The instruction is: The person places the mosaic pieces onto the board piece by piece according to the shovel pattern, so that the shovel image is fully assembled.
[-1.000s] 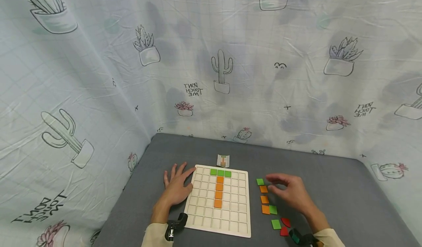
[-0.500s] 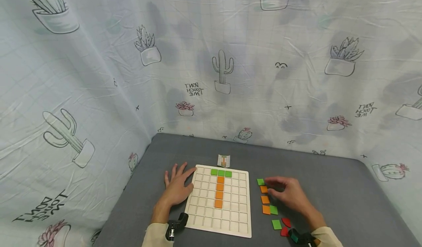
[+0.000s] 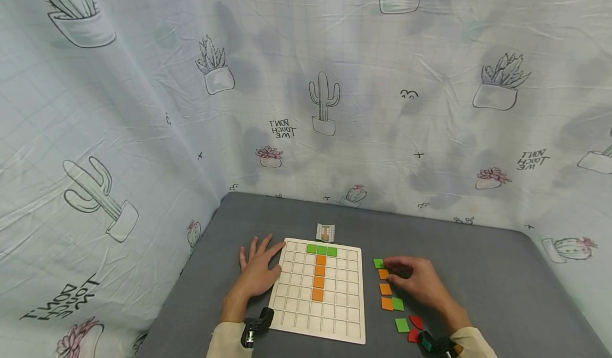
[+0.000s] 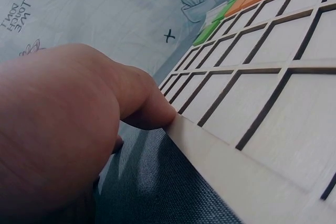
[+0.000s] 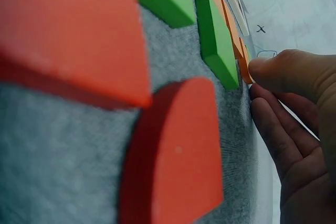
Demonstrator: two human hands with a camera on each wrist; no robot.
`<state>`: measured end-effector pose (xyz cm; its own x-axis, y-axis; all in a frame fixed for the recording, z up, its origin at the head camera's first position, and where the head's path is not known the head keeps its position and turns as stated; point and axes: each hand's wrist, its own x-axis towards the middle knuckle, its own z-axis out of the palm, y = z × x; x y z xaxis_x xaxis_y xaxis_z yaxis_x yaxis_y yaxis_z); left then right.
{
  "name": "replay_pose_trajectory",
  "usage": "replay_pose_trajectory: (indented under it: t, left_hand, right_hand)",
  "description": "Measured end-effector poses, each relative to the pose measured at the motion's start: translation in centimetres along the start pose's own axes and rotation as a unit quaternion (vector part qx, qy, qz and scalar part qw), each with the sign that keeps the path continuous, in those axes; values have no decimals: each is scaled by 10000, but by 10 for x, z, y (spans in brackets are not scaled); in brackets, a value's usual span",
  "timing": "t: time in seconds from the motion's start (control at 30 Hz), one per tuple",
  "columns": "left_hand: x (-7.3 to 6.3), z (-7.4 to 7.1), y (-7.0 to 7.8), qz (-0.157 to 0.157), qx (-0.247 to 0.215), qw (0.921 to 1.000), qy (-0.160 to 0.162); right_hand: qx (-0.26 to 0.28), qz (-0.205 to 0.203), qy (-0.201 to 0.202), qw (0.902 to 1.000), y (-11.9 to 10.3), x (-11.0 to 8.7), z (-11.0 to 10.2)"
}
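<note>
My left hand [image 3: 258, 274] rests with spread fingers at the left edge of a pale wooden grid board [image 3: 338, 311], its thumb touching the rim in the left wrist view. Three green squares [image 3: 322, 250] form a row near the board's top, with a column of orange squares [image 3: 319, 281] below. Right of the board, my right hand [image 3: 415, 278] is low over the table; its thumb touches an orange tile [image 5: 244, 67] in the right wrist view. A loose green tile [image 3: 378, 263] lies by the index fingertip, which partly covers it.
More loose tiles lie nearer me: an orange tile [image 3: 385, 289], a green tile [image 3: 402, 325] and red curved pieces [image 3: 416, 322]. A small patterned card [image 3: 325, 232] stands behind the board. A cactus-print curtain [image 3: 363, 108] surrounds the grey table [image 3: 483, 278].
My right hand has lowered slightly and come in against the green and orange tiles. The left hand stays at the board's edge.
</note>
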<state>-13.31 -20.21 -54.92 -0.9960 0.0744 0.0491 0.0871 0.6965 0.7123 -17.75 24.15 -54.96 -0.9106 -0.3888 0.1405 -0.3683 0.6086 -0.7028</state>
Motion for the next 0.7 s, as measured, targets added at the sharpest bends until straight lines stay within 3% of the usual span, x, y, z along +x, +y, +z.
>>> replay_pose_trajectory:
  t: [0.43, 0.7]
  left_hand:
    - [-1, -1, 1, 84, -54, 9999, 41]
    - [-1, -1, 2, 100, -48, 9999, 58]
  right_hand:
    - [-45, -101, -66, 9999, -2, -1, 2]
    - [-226, 68, 59, 9997, -3, -1, 6]
